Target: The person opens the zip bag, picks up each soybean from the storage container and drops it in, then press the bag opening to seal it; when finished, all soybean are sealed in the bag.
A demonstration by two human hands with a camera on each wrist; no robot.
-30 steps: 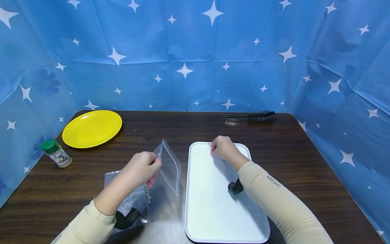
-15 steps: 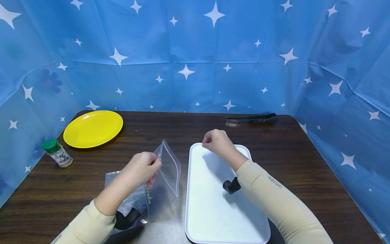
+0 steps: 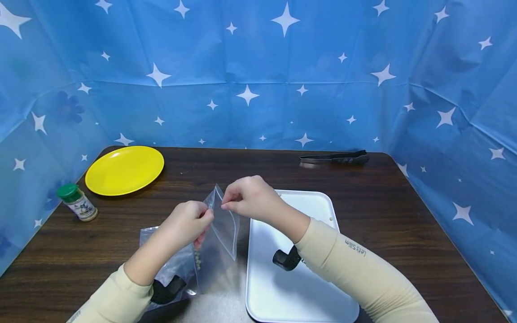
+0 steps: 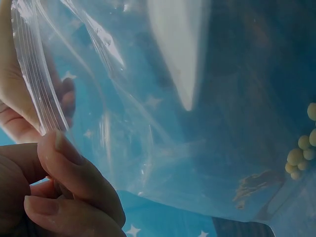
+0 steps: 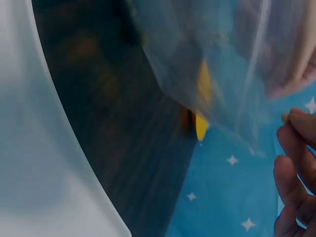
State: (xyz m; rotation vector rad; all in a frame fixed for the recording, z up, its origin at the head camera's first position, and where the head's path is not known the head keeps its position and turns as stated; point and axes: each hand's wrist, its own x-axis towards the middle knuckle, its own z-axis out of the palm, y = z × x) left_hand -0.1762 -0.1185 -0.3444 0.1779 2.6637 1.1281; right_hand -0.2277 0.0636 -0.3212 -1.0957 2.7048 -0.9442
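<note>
Zip bag (image 3: pixel 221 224), held upright over the bench (image 3: pixel 250 168) by pinching left-hand fingers (image 3: pixel 203 216), holds a few beans while the right hand (image 3: pixel 246 199) pinches another at its mouth; one remains on the white tray (image 3: pixel 307 287).

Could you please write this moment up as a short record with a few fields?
left hand: left hand pinches the clear zip bag at its top edge
right hand: right hand at the bag's mouth, fingertips pinched on something small
bag contents: a few pale beads
tray: white tray, one bead on it
elsewhere: yellow plate, spice jar, black tongs
</note>
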